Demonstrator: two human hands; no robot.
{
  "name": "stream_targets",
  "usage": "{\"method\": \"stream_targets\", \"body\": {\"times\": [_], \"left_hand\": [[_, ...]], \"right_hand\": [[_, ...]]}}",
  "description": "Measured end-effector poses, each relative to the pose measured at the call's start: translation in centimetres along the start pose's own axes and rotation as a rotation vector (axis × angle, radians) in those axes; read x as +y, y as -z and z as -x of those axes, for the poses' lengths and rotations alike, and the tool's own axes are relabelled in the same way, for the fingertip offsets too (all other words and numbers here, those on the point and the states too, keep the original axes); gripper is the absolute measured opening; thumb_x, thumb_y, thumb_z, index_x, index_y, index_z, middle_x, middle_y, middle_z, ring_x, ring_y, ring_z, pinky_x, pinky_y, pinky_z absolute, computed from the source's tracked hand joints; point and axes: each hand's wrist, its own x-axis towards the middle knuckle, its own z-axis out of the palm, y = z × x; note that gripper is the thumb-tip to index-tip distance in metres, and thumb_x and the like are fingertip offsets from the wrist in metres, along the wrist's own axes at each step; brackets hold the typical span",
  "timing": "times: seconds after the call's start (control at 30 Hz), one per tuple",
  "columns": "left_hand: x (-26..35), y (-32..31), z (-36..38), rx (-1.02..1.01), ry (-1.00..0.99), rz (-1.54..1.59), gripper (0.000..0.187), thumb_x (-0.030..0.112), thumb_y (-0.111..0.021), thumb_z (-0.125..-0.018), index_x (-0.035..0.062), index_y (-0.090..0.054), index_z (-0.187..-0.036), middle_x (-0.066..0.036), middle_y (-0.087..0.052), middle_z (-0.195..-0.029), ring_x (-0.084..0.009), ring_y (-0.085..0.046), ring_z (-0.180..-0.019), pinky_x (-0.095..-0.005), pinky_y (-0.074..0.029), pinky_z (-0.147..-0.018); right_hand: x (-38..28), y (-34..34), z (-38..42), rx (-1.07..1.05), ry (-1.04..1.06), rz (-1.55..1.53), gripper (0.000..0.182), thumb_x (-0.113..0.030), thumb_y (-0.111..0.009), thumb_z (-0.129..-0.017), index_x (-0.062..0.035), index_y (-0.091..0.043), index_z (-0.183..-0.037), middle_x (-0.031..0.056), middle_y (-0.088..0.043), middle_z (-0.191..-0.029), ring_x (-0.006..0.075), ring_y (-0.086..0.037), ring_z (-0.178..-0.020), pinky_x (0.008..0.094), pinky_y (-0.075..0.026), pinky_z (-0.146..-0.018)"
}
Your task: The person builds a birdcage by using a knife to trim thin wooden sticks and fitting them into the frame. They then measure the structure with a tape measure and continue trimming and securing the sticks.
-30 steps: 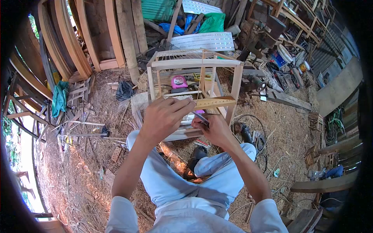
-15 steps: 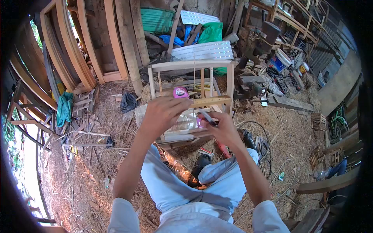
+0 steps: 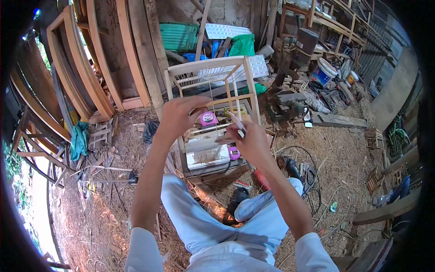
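Note:
My left hand (image 3: pixel 181 117) is closed, fingertips and thumb pinching the left end of a thin wooden strip (image 3: pixel 232 99). The strip reaches right across an open wooden frame (image 3: pixel 248 75) with thin rods along its upper part. My right hand (image 3: pixel 251 141) is closed around a slim grey pen-like tool (image 3: pixel 237 121), whose tip points up and left, below the strip. Between my hands, a pink tape measure (image 3: pixel 208 119) lies farther back. A second pink item (image 3: pixel 234 153), partly beside a white block (image 3: pixel 206 157), sits nearer my knees.
Wood shavings cover the ground (image 3: pixel 131 199). Long timber frames (image 3: pixel 81 63) lean at the left. A corded power tool (image 3: pixel 308 174) lies by my right knee, near a red tool (image 3: pixel 261 180). Scrap wood and buckets (image 3: pixel 327 68) crowd the back right.
The wooden frame now leans differently and shows more of its rods. The strip has turned nearly edge-on and shifted up and left. Both hands have moved slightly, still gripping their things.

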Motion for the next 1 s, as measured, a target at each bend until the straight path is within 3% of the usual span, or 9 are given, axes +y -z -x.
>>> {"method": "stream_targets", "body": {"times": [0.07, 0.2, 0.27, 0.53, 0.6, 0.7, 0.77, 0.87, 1.0], "left_hand": [[-0.5, -0.3, -0.1, 0.023, -0.033, 0.053, 0.026, 0.013, -0.071, -0.071, 0.0153, -0.069, -0.097, -0.004, -0.069, -0.093, -0.0234, -0.066, -0.077, -0.0339, -0.052, -0.065], [-0.4, -0.1, -0.1, 0.036, -0.033, 0.025, 0.025, 0.015, -0.071, -0.072, 0.0156, -0.070, -0.096, -0.003, -0.069, -0.092, -0.0233, -0.066, -0.077, -0.0344, -0.052, -0.065], [-0.5, -0.1, -0.1, 0.013, -0.039, 0.001, 0.026, 0.011, -0.070, -0.072, 0.0116, -0.070, -0.098, -0.006, -0.069, -0.092, -0.0237, -0.067, -0.077, -0.0329, -0.052, -0.065], [0.1, -0.2, -0.1, 0.059, -0.057, 0.015, 0.025, 0.014, -0.071, -0.071, 0.0145, -0.070, -0.097, -0.004, -0.069, -0.090, -0.0236, -0.066, -0.076, -0.0336, -0.052, -0.065], [0.3, 0.1, 0.0, 0.058, -0.051, -0.001, 0.025, 0.014, -0.071, -0.071, 0.0151, -0.070, -0.096, -0.003, -0.069, -0.090, -0.0235, -0.066, -0.076, -0.0336, -0.052, -0.065], [0.5, -0.1, 0.5, 0.087, -0.087, -0.023, 0.031, 0.013, -0.073, -0.069, 0.0152, -0.067, -0.100, -0.004, -0.069, -0.089, -0.0238, -0.066, -0.076, -0.0347, -0.052, -0.064], [0.5, -0.1, 0.7, 0.077, -0.074, -0.028, 0.033, 0.013, -0.074, -0.069, 0.0144, -0.066, -0.101, -0.005, -0.069, -0.090, -0.0244, -0.066, -0.076, -0.0352, -0.051, -0.064], [1.0, -0.2, 0.6, 0.132, -0.081, 0.028, 0.031, 0.011, -0.075, -0.067, 0.0103, -0.063, -0.095, -0.007, -0.068, -0.088, -0.0273, -0.064, -0.073, -0.0366, -0.050, -0.061], [1.3, 0.4, 0.2, 0.106, -0.139, -0.035, 0.022, 0.010, -0.074, -0.068, 0.0066, -0.059, -0.085, -0.009, -0.063, -0.078, -0.0300, -0.061, -0.068, -0.0384, -0.047, -0.056]], "right_hand": [[-0.4, -0.8, -1.6, -0.106, 0.050, 0.160, 0.013, -0.012, -0.069, -0.078, -0.0024, -0.070, -0.086, 0.0187, -0.067, -0.077, 0.0315, -0.065, -0.069, 0.0381, -0.049, -0.063], [-0.3, -2.6, -3.1, -0.115, 0.025, 0.286, 0.017, -0.017, -0.072, -0.074, -0.0006, -0.070, -0.079, 0.0208, -0.064, -0.068, 0.0351, -0.064, -0.067, 0.0414, -0.049, -0.063], [-0.7, -2.4, -3.1, -0.130, 0.024, 0.281, 0.018, -0.018, -0.072, -0.073, -0.0003, -0.070, -0.078, 0.0215, -0.063, -0.067, 0.0354, -0.064, -0.067, 0.0420, -0.049, -0.063], [-0.2, -2.2, -2.9, -0.152, 0.100, 0.350, 0.020, -0.020, -0.071, -0.075, 0.0003, -0.069, -0.075, 0.0229, -0.061, -0.064, 0.0369, -0.064, -0.065, 0.0439, -0.047, -0.061], [-1.4, -0.9, -2.9, -0.192, -0.002, 0.281, 0.022, -0.022, -0.070, -0.077, -0.0002, -0.068, -0.074, 0.0230, -0.061, -0.064, 0.0365, -0.063, -0.065, 0.0435, -0.047, -0.061], [-3.8, 1.6, -5.3, 0.057, -0.026, 0.198, 0.024, -0.026, -0.068, -0.081, -0.0024, -0.069, -0.085, 0.0203, -0.062, -0.067, 0.0348, -0.064, -0.067, 0.0416, -0.047, -0.059], [-4.0, 1.6, -8.2, 0.147, 0.132, -0.056, 0.024, -0.026, -0.070, -0.079, -0.0018, -0.069, -0.084, 0.0146, -0.064, -0.066, 0.0255, -0.065, -0.065, 0.0365, -0.046, -0.057], [-5.4, 1.1, -10.8, 0.098, 0.097, -0.089, 0.025, -0.026, -0.073, -0.077, -0.0022, -0.070, -0.085, 0.0111, -0.066, -0.068, 0.0187, -0.065, -0.066, 0.0328, -0.046, -0.057], [-4.8, -0.6, -13.5, 0.020, 0.179, -0.061, 0.024, -0.024, -0.075, -0.075, -0.0031, -0.070, -0.085, 0.0101, -0.068, -0.071, 0.0186, -0.065, -0.067, 0.0331, -0.048, -0.060]]}}
